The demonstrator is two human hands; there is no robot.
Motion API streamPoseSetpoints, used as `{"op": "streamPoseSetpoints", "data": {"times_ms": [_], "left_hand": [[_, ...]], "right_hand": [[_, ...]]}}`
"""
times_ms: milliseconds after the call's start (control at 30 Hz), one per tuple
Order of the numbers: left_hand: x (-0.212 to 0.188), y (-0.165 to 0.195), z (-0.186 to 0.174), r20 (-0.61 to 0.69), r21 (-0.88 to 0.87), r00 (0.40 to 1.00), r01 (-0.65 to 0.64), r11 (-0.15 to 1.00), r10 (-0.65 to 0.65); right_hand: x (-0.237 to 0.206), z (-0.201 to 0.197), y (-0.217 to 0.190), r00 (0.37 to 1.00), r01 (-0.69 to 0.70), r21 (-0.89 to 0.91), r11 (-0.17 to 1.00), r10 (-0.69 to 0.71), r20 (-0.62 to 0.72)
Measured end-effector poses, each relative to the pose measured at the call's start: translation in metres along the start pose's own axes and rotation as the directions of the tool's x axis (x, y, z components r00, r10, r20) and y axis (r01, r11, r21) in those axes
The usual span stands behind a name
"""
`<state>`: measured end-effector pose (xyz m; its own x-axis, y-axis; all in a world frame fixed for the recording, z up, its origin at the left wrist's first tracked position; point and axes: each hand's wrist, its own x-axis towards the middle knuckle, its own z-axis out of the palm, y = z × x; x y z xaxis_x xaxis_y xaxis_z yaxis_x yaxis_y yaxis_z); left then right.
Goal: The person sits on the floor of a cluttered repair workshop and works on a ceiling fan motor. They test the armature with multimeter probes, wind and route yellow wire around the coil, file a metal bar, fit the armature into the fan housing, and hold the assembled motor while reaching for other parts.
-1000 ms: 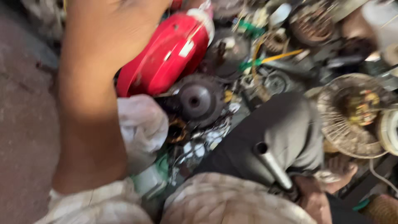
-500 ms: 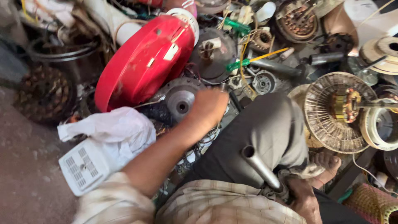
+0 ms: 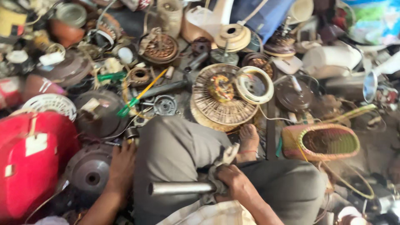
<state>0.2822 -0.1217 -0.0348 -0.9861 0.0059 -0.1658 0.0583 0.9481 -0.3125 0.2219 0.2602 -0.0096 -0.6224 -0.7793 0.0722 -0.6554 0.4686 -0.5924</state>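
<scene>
While I sit on the floor with my grey-trousered knee [image 3: 179, 146] drawn up, my right hand [image 3: 233, 185] is closed in a full fist around one end of a metal pipe [image 3: 179, 188], with a scrap of grey cloth [image 3: 218, 166] bunched between palm and metal. Pipe long axis: nearly level across my lap, lying crosswise to my body; its free, open end points toward my left, and the gripped end sits toward my right. It rests against my thigh, low in the view, just beside the raised knee. My left hand [image 3: 121, 164] reaches down past the knee to the floor; its fingers are loosely curled and lie on the rim of a round grey motor housing [image 3: 88, 171], touching it but not closed on it. That housing lies flat, hub hole upward, just beside a red rounded shell [image 3: 33, 162] at the left edge of the floor clutter. Ahead of my knee: a large disc of copper windings [image 3: 223, 102], flat, with a cream ring [image 3: 254, 85] overlapping its far right edge. My bare foot [image 3: 249, 141] shows just below that disc. A woven pink-and-green basket [image 3: 325, 141] lies on its side to the right, mouth toward me.
</scene>
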Motion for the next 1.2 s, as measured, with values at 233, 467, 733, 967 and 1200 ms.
{"op": "streamPoseSetpoints", "data": {"times_ms": [233,467,733,967,1200], "left_hand": [[0.017,0.01,0.005,-0.194,-0.585,0.977,-0.038,0.81,-0.094],[0.029,0.006,0.002,-0.221,-0.298,0.957,0.119,0.947,-0.19],[0.007,-0.006,-0.169,-0.537,-0.821,0.594,-0.204,0.534,-0.599],[0.012,0.102,-0.216,-0.751,-0.654,0.65,-0.712,0.254,-0.114],[0.037,0.107,-0.192,-0.423,-0.879,0.896,-0.442,-0.178,-0.135]], "right_hand": [[-0.01,-0.018,0.001,0.999,0.041,0.053,0.998,-0.041,0.014],[-0.024,-0.042,-0.014,0.997,0.03,0.187,0.982,-0.015,-0.08],[0.014,-0.102,-0.058,0.922,-0.059,0.81,0.583,0.343,-0.18],[0.032,-0.09,-0.079,0.952,-0.149,0.93,-0.335,0.207,0.227],[0.013,-0.077,-0.059,0.953,-0.068,0.977,0.202,0.304,0.003]]}}
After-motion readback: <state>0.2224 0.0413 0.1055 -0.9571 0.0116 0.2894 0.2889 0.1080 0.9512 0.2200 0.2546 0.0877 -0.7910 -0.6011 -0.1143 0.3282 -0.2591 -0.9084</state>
